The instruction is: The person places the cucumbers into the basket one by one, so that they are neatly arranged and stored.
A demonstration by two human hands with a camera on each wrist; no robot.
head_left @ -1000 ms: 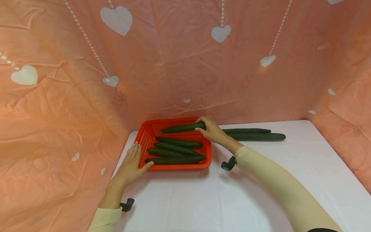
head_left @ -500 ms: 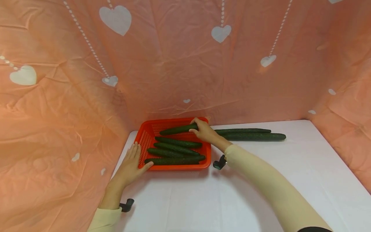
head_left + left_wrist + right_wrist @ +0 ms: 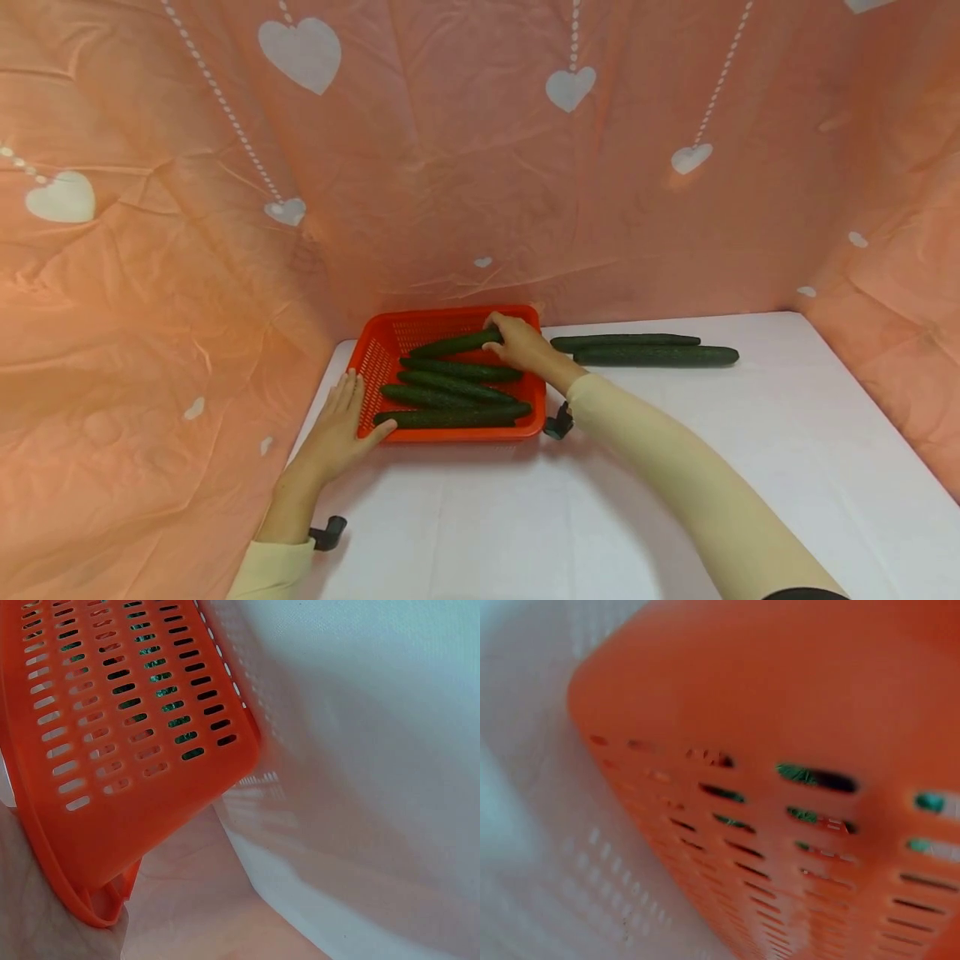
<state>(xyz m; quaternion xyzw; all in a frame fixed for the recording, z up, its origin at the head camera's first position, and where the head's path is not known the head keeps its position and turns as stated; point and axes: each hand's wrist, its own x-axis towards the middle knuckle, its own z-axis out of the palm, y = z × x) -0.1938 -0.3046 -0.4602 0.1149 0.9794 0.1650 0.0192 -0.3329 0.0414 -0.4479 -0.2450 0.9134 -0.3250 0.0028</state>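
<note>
My right hand (image 3: 521,343) grips the right end of a dark green cucumber (image 3: 450,344) inside the back part of a red slotted plastic basket (image 3: 468,434). Several more cucumbers (image 3: 457,385) lie side by side in the basket, in front of the held one. At the basket's left front corner my left hand (image 3: 333,429) rests on the rim with straight fingers. From the left wrist, the basket's slotted wall (image 3: 135,735) shows beside part of the hand. Only the basket's outer wall (image 3: 705,690) appears in the right wrist view; the hand is out of sight there.
Two cucumbers (image 3: 656,356) lie on the white tabletop (image 3: 495,517) to the right of the basket. A peach cloth (image 3: 450,167) with white hearts hangs behind the table and on both sides. Each wrist wears a small black camera mount.
My right hand has moved left and slightly toward the front with the cucumber, lowering it nearer the others in the basket. The left hand stays at the rim.
</note>
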